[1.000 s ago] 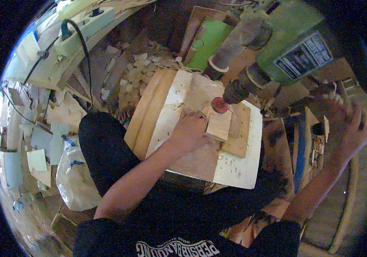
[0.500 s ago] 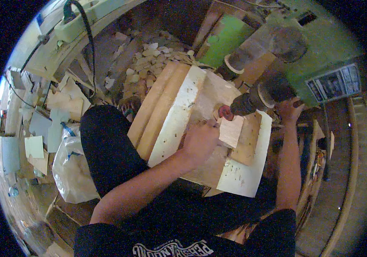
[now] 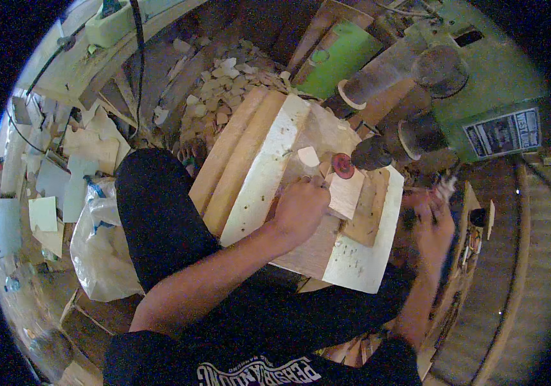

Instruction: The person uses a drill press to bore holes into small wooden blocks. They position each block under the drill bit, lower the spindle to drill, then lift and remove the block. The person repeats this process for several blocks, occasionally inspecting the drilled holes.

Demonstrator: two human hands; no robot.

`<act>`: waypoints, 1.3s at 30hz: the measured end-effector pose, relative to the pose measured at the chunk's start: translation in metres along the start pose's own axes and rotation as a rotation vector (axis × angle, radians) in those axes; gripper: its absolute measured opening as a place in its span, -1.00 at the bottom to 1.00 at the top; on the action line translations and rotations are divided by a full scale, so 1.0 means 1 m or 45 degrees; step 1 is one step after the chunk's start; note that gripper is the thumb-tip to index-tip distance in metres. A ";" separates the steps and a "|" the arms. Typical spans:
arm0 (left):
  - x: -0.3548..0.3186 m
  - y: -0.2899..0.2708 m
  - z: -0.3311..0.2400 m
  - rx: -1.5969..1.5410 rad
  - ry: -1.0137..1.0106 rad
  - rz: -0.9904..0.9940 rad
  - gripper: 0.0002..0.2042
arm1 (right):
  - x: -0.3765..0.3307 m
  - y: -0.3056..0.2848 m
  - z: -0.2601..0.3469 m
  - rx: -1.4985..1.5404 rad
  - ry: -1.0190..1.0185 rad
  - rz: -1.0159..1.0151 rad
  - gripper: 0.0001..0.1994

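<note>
My left hand (image 3: 303, 204) rests on the wooden work board (image 3: 307, 254) with its fingers curled closed beside a small pale wood block (image 3: 346, 196). What its fingertips hold, if anything, is hidden. A red round cutter (image 3: 343, 165) sits just above that block, on the black chuck (image 3: 372, 152) of a green machine (image 3: 494, 116). Left of the cutter lies a small pale wood piece (image 3: 309, 156). My right hand (image 3: 434, 219) is off the board's right side, fingers closed around something; a whitish, smeared shape (image 3: 446, 186) shows at its fingertips.
Many wood offcuts (image 3: 233, 80) are heaped beyond the board. A clear plastic bag (image 3: 101, 257) stands left of my leg, among loose sheets (image 3: 85, 186). A power strip (image 3: 108, 26) with a black cable is at the upper left. A wooden shelf edge (image 3: 459, 251) runs at right.
My right hand has come down and nearer from beside the machine. The chuck and red cutter have shifted slightly right. The small pale piece left of the cutter now shows; my left hand stayed in place.
</note>
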State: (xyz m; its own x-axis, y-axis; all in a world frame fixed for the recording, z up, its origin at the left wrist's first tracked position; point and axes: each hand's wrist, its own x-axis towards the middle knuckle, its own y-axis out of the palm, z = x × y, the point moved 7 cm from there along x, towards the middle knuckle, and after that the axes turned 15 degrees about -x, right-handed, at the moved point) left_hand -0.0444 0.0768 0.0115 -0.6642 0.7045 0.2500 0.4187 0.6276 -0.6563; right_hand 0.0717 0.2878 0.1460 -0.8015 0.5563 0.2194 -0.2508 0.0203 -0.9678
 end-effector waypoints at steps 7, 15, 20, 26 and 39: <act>0.020 -0.017 0.019 -0.263 -0.099 0.269 -0.83 | -0.030 -0.153 -0.006 0.340 0.119 -0.571 -0.65; 0.028 -0.046 0.031 -0.064 -0.214 -0.126 -0.65 | 0.010 -0.195 -0.024 0.395 0.151 -0.959 -0.68; 0.010 -0.004 0.000 -0.074 -0.101 0.248 -0.67 | -0.020 -0.157 0.002 0.081 0.043 -0.774 -0.64; 0.003 0.005 0.000 -0.071 -0.132 0.081 -0.79 | -0.032 -0.039 -0.015 0.035 0.073 -0.260 -0.63; 0.003 0.023 0.009 -0.106 -0.245 0.253 -0.91 | 0.169 0.078 -0.043 -0.029 -0.117 -0.362 -0.65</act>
State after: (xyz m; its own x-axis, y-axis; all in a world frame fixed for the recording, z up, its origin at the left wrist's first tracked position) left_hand -0.0427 0.0904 -0.0090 -0.6658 0.7458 -0.0223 0.5966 0.5142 -0.6162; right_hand -0.0597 0.4194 0.1018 -0.7472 0.4480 0.4910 -0.4605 0.1838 -0.8684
